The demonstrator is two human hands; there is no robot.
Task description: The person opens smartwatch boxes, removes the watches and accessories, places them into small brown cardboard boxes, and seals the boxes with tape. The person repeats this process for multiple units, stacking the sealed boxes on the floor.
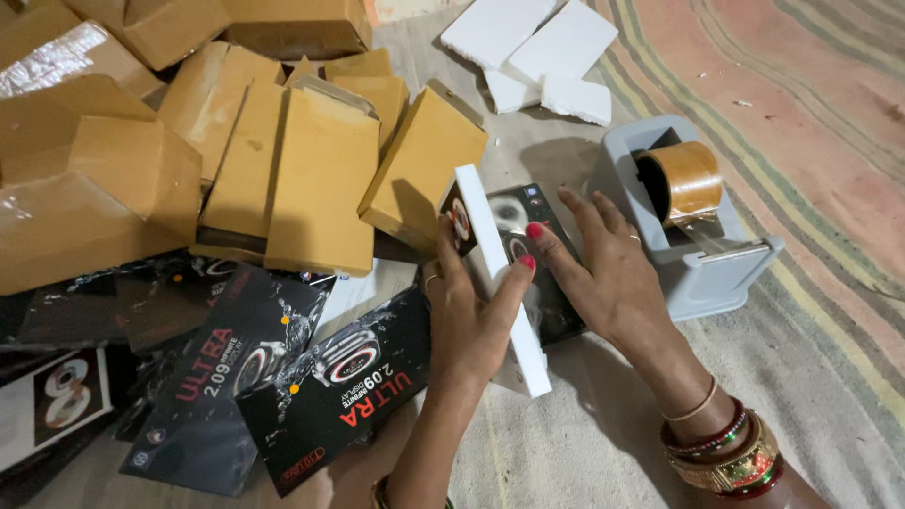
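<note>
— Where is the camera sitting?
— It is riding on the person's head, looking steeply down at the floor, close to both hands at centre frame.
— What is it taking in?
— Cardboard boxes [236, 151] are filling the upper left; a tape dispenser [693, 221] is showing at right. No second view is sharing the scene.

The slim box [500, 283] in the middle has a white edge and a black printed face, and the flat cartons [273, 377] near left are black with red and white lettering. Far left, the boxes [320, 179] are plain mustard-brown; the tape dispenser [698, 236] at right is grey-blue with brown tape [681, 179], on a cloth [830, 141] striped pink, green and cream.
</note>
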